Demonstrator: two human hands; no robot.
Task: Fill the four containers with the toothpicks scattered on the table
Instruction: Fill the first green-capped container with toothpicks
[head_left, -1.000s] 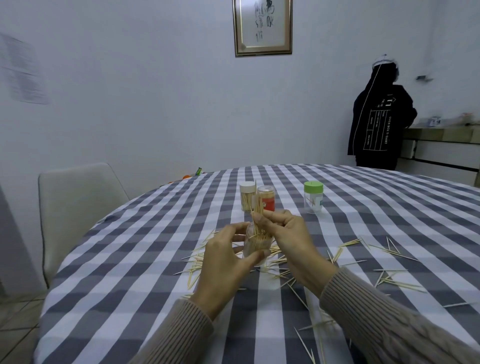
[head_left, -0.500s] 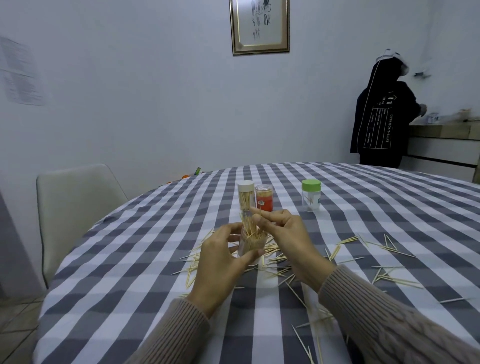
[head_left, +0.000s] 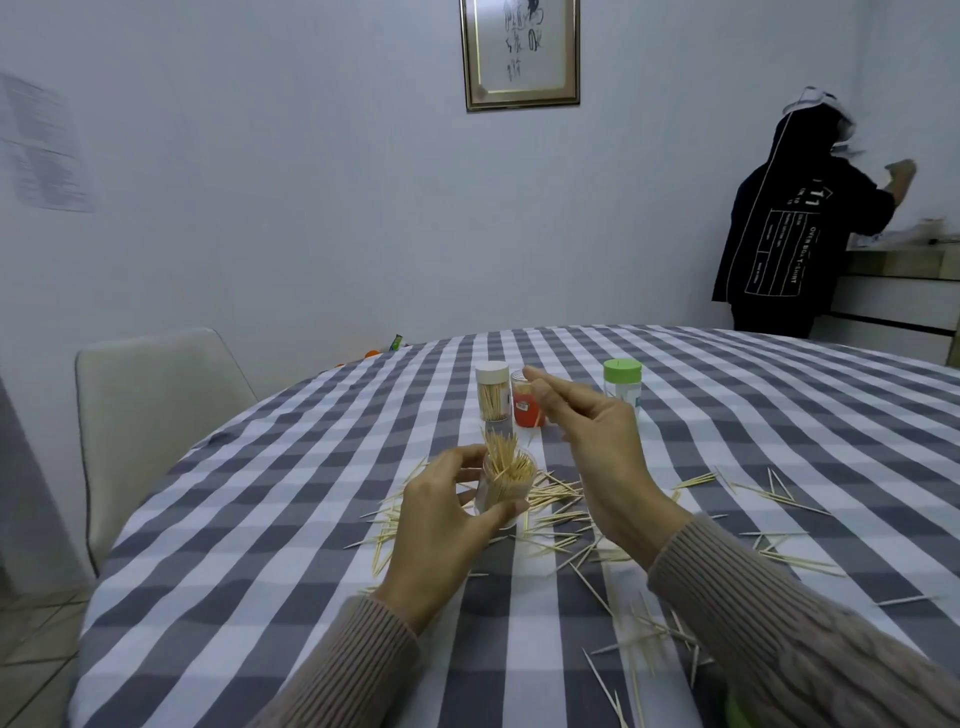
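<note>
The left hand (head_left: 441, 514) grips the light clear container (head_left: 506, 486) by its wall, the right hand (head_left: 597, 441) seems empty, fingers relaxed; toothpicks (head_left: 558, 512) are thin, stiff, best pinched mid-length.

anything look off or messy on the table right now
Yes: loose toothpicks lie scattered across the checked tablecloth. In the open clear container gripped by the left hand, a bundle of toothpicks stands proud of the rim, fanned and unsettled.

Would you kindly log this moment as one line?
left hand: grips clear container of toothpicks | right hand: raised, empty | loose toothpicks: still on table
</note>
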